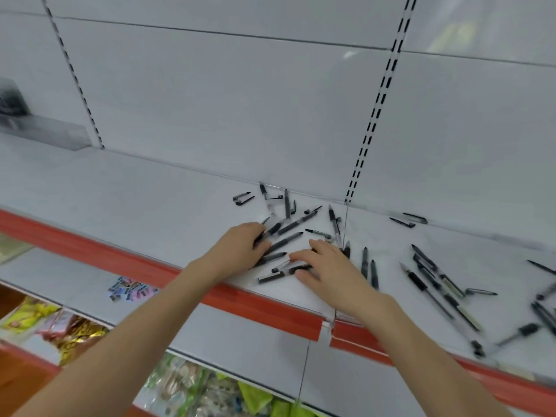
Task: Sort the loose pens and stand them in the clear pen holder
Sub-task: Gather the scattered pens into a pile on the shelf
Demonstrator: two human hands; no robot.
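Black-and-clear plastic pens point(293, 225) litter the white shelf point(150, 191). Left hand point(240, 245) curls round some; right hand point(323, 264) lies flat on others.

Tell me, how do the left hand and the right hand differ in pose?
The left hand curls its fingers round several pens; the right hand lies flatter, its fingers nearly straight on top of pens. The left hand's fingers point right, the right hand's point left. Both touch the same heap on the white shelf.
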